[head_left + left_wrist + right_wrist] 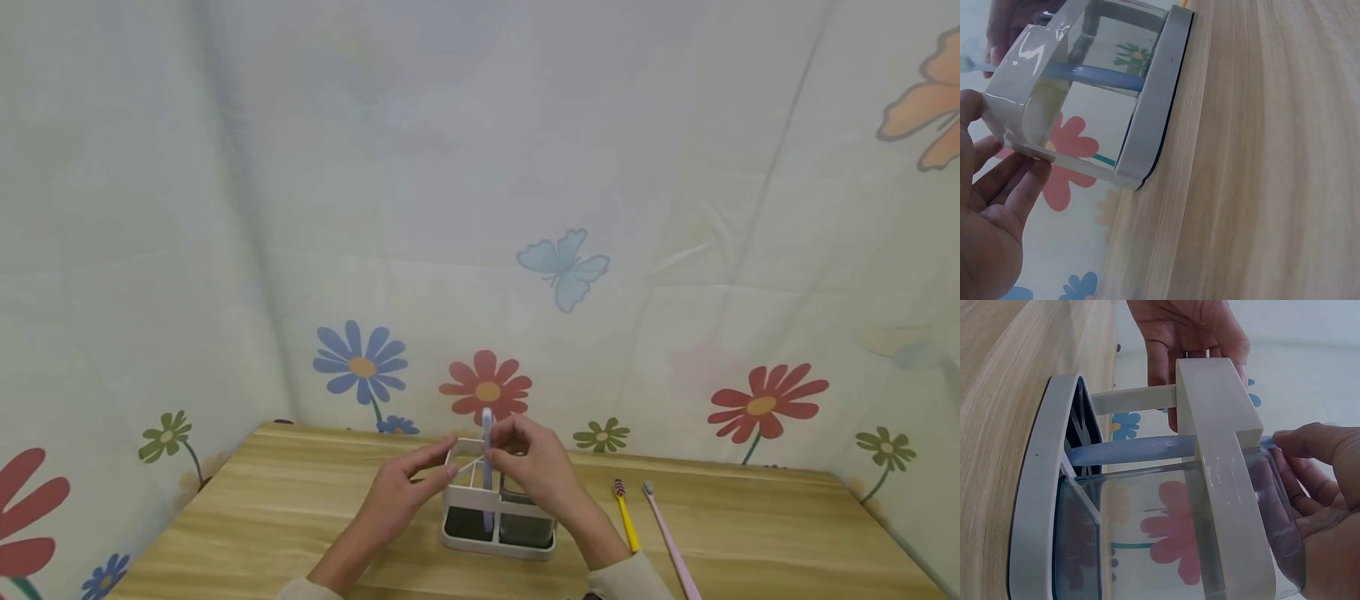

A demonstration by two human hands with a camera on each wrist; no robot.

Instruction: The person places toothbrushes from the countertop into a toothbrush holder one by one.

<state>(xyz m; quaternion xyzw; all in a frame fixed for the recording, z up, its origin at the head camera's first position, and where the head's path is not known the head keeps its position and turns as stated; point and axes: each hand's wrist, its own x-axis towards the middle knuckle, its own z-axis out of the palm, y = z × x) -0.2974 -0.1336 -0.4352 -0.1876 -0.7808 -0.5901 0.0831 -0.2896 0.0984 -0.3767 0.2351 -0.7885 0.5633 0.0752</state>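
"Holding what?"

"My left hand (401,496) pinches the rim of the holder (469,498); my right hand (542,467) clamps the blue brush (487,477) between thumb and fingers."

"Where's that brush?"

"Upright in the holder, between the table's (780,533) side edges. I see the yellow brush (627,518) and pink brush (670,537) toward the right edge."

Worktop (300,492): wood-grain surface, smooth, low sheen; backdrop (420,208) beyond its back edge looks like printed cloth, mostly matt, creased. Holder (1225,469): apparently white plastic, upper band glossy with bright reflections, base smooth and duller; the cup (525,530) in it is clear and smooth, glass or plastic not distinguishable. Blue toothbrush (1135,450), plus yellow toothbrush (627,518) and pink toothbrush (672,546) toward the worktop's right edge: smooth-looking plastic handles.
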